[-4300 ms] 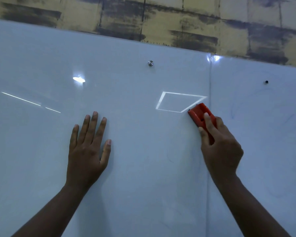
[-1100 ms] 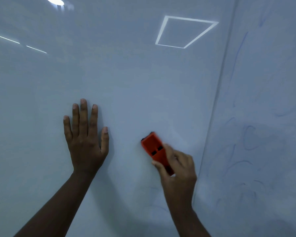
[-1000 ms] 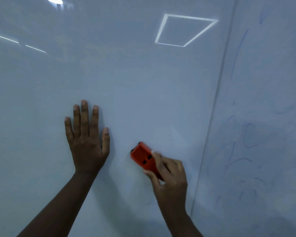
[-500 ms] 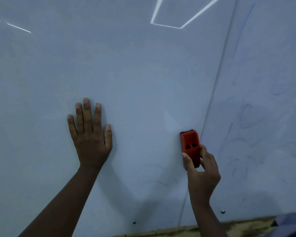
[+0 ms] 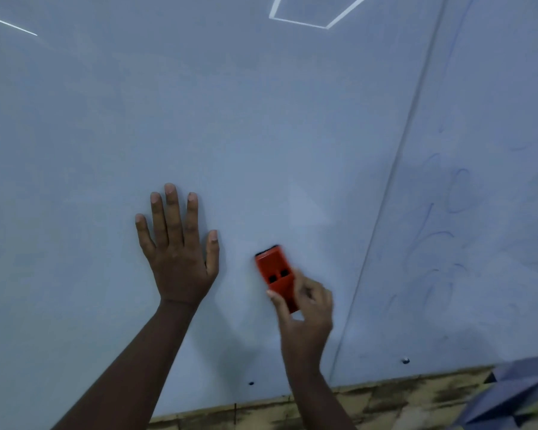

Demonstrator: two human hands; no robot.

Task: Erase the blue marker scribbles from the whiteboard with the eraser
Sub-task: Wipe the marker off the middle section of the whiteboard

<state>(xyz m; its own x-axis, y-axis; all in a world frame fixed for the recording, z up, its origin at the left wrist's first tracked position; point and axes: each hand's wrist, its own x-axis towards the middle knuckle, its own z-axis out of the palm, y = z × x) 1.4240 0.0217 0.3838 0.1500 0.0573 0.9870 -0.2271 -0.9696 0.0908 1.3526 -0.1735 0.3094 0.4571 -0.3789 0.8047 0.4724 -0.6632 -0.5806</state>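
Observation:
A large glossy whiteboard [image 5: 261,119] fills the view, split by a vertical seam [image 5: 395,187] into two panels. My right hand [image 5: 305,308] grips an orange eraser [image 5: 275,273] and holds it against the lower part of the left panel, tilted a little to the left. My left hand [image 5: 177,249] lies flat on the board with straight fingers, just left of the eraser. Faint blue marker scribbles [image 5: 444,237] cover the right panel, beyond the seam. The left panel around the eraser looks wiped, with only pale smears.
The board's bottom edge runs above a brown and yellow patterned wall strip [image 5: 370,405]. Small mounting screws [image 5: 405,360] sit near that edge. A grey-blue folded object [image 5: 516,395] shows at the bottom right corner. Ceiling light reflections [image 5: 317,17] shine on the board's top.
My right hand has slid the eraser left, away from the seam and toward my left hand. The view has dropped slightly, so the board's bottom edge shows more. My left hand stays flat.

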